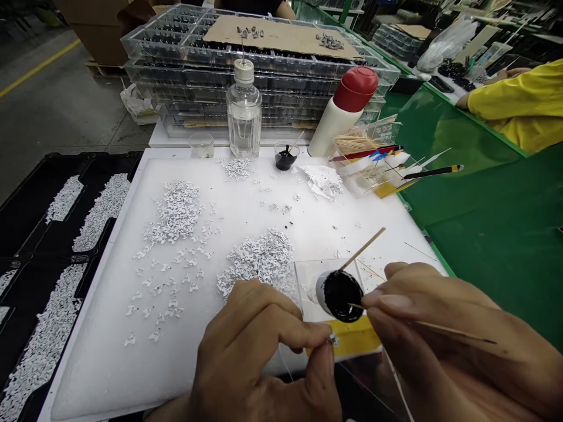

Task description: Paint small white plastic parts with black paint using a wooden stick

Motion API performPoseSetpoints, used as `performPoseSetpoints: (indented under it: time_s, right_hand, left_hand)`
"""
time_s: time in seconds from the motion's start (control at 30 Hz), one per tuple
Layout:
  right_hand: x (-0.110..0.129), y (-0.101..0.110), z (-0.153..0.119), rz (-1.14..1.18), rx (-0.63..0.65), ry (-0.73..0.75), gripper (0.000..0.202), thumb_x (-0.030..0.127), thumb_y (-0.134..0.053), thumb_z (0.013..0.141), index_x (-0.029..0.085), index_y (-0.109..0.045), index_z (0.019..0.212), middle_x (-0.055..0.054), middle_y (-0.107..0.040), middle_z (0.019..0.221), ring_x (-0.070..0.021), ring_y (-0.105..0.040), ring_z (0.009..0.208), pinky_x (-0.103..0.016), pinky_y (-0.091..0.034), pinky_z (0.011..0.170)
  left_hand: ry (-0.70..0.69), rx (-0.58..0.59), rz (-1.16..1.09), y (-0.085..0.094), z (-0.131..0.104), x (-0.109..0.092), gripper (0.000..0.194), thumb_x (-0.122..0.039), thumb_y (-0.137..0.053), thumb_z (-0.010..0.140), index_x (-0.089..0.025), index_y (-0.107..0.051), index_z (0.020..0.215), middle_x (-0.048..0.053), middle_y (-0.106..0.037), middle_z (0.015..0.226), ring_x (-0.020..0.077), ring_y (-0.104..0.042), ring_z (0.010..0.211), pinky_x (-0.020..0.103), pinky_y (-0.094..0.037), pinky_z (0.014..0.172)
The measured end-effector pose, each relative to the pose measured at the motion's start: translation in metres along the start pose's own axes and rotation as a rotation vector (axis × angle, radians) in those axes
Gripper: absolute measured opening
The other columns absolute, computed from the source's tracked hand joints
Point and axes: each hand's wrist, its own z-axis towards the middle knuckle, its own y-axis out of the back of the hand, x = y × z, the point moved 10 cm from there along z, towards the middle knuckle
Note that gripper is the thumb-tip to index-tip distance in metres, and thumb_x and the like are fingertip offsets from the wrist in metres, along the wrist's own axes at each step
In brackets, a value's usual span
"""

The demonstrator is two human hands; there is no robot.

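Note:
My left hand (264, 351) pinches a tiny white part (332, 339) between thumb and forefinger at the near edge of the white foam board (109, 351). My right hand (448, 346) holds a thin wooden stick (440, 327), whose tip dips into a small cap of black paint (341, 296). A second stick (360, 250) leans in that cap. The cap rests on a clear plastic sheet (308, 281). Heaps of small white parts (259, 261) lie on the board just beyond my left hand.
At the back stand a clear bottle (244, 111), a red-capped white bottle (343, 108), two small cups (287, 156), stacked clear trays (264, 76) and a box of sticks (369, 158). Black trays with white parts (53, 258) lie left. A person's yellow sleeve (519, 102) is at right.

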Motion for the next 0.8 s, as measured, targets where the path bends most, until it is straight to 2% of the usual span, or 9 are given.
performPoseSetpoints:
  time_s: [0.17,0.37,0.57,0.7,0.8]
  right_hand:
    - [-0.001,-0.003,0.0,0.019,0.006,0.028,0.033,-0.001,-0.072,0.089,0.018,-0.072,0.116,0.001,-0.074,0.107,-0.0097,-0.066,0.094,-0.021,-0.058,0.07]
    - [-0.001,-0.003,0.0,0.014,-0.005,-0.004,0.034,0.001,-0.074,0.088,0.02,-0.073,0.116,-0.003,-0.075,0.102,-0.0162,-0.067,0.085,-0.029,-0.057,0.06]
    - [-0.005,-0.001,0.0,-0.011,-0.039,-0.039,0.03,0.002,-0.074,0.088,0.022,-0.075,0.111,-0.003,-0.076,0.097,-0.0165,-0.067,0.08,-0.03,-0.053,0.054]
    - [-0.003,0.002,-0.005,0.032,-0.089,-0.037,0.032,0.007,-0.078,0.086,0.024,-0.076,0.113,-0.001,-0.076,0.097,-0.0182,-0.069,0.078,-0.036,-0.059,0.062]
    - [0.001,0.005,-0.001,0.099,-0.139,-0.021,0.03,0.007,-0.08,0.085,0.025,-0.075,0.109,0.002,-0.075,0.093,-0.0156,-0.068,0.074,-0.036,-0.063,0.068]
  left_hand:
    - [-0.006,-0.014,0.0,0.002,-0.003,0.0,0.019,-0.001,-0.064,0.081,-0.02,-0.064,0.079,-0.004,-0.064,0.061,0.0114,-0.064,0.055,0.026,-0.057,0.053]
    - [0.014,-0.021,0.009,0.0,-0.002,-0.002,0.021,0.0,-0.065,0.08,-0.021,-0.065,0.08,-0.003,-0.068,0.063,0.0134,-0.065,0.055,0.028,-0.058,0.053]
    - [-0.002,-0.021,-0.004,0.001,-0.004,-0.002,0.021,0.001,-0.064,0.079,-0.02,-0.065,0.079,-0.003,-0.066,0.062,0.0117,-0.065,0.056,0.027,-0.058,0.055]
    - [-0.012,0.005,-0.004,0.001,0.0,-0.003,0.021,0.0,-0.065,0.079,-0.02,-0.066,0.078,-0.002,-0.065,0.061,0.0133,-0.066,0.056,0.027,-0.058,0.054]
    - [-0.042,-0.002,0.041,0.0,0.004,-0.007,0.016,-0.013,-0.077,0.082,-0.024,-0.067,0.076,-0.002,-0.064,0.061,0.0168,-0.066,0.057,0.028,-0.056,0.05]
